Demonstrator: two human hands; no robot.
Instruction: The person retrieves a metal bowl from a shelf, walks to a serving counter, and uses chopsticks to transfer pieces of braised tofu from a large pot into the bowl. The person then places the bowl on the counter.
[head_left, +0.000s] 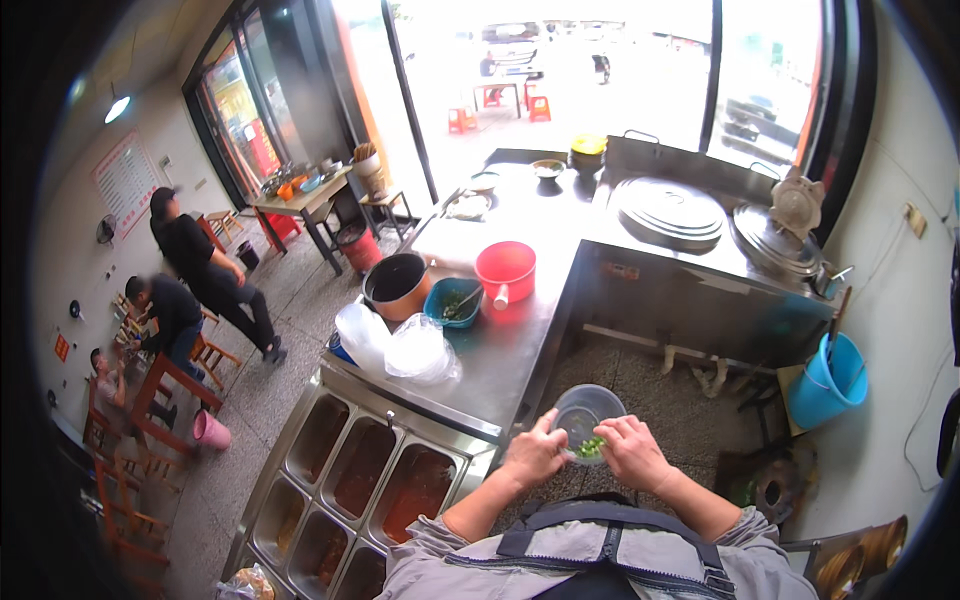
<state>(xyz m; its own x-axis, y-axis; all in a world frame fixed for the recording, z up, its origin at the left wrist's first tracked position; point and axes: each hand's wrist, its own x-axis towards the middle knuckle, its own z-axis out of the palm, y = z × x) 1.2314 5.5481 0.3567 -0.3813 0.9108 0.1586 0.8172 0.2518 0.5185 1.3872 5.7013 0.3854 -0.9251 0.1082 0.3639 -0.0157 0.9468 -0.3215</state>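
Observation:
A clear round plastic bowl (581, 405) is in front of my body, above the floor beside the steel counter. My left hand (536, 451) grips its left rim, thumb on the near side. On the opposite side, my right hand (636, 454) has its fingers bunched at the rim; whether they also pinch any greens is hidden. Chopped green scallions (587, 448) lie in the near part of the bowl. Left of my hands, a steel food well (480, 450) holds several pans, some with reddish-brown sauce (411, 499).
On the counter (495, 360) are plastic bags (422, 351), a teal basin of chopped greens (454, 304), an orange pot (397, 289) and a red dipper (506, 271). Lidded cookers (667, 210) stand ahead; a blue bucket (844, 379) is right. Several people are at the left.

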